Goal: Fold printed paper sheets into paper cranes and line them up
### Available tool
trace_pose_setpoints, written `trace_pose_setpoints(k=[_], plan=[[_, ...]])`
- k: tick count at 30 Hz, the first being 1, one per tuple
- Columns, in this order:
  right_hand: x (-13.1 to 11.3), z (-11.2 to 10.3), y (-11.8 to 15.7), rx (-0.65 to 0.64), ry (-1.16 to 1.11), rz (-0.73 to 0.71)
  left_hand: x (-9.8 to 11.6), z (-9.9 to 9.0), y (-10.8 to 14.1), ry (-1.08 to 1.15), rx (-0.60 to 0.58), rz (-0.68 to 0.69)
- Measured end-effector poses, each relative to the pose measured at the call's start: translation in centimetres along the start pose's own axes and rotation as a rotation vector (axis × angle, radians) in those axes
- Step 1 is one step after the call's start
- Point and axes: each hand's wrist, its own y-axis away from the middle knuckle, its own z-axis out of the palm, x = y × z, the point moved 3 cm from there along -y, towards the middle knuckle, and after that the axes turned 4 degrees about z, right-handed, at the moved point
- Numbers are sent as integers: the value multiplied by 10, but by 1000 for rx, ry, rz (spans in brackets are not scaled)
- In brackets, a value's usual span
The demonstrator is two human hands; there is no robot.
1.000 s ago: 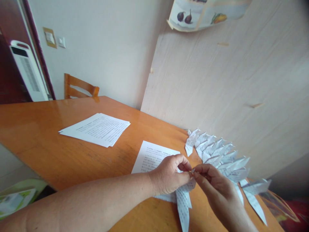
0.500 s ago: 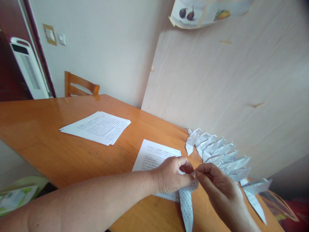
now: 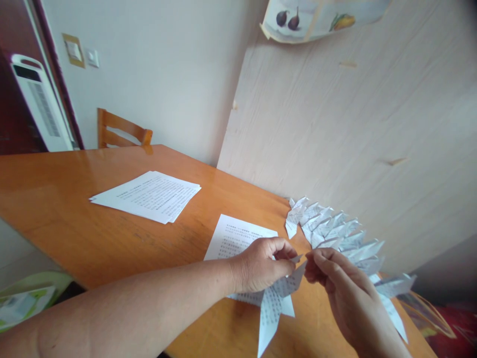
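Note:
My left hand (image 3: pixel 261 263) pinches a folded printed paper (image 3: pixel 274 301) between thumb and fingers, over a flat printed sheet (image 3: pixel 238 233). The folded paper has pointed flaps, one hanging toward the table's near edge. My right hand (image 3: pixel 341 283) is just to the right, its fingers closed together close to the tip of an upper flap; what they hold, if anything, is too small to make out. Behind my right hand, several folded paper pieces (image 3: pixel 335 223) stand in an overlapping row along the board.
A stack of printed sheets (image 3: pixel 149 196) lies farther left on the wooden table (image 3: pixel 122 243). A chair (image 3: pixel 122 129) stands beyond the table's far edge. A pale board (image 3: pixel 316 124) leans along the right side, with pictures (image 3: pixel 316 22) on top.
The folded paper has turned and shifted left, showing more of its flaps. My right hand has moved slightly right, its fingers now apart from my left hand's.

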Motion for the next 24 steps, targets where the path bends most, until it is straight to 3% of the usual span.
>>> trace_pose_setpoints(k=[12, 24], plan=[[-8, -1, 4, -157, -43, 105, 6, -2, 3, -18, -77, -42], [-6, -6, 1, -145, 87, 82, 3, 0, 2, -93, -104, -17]])
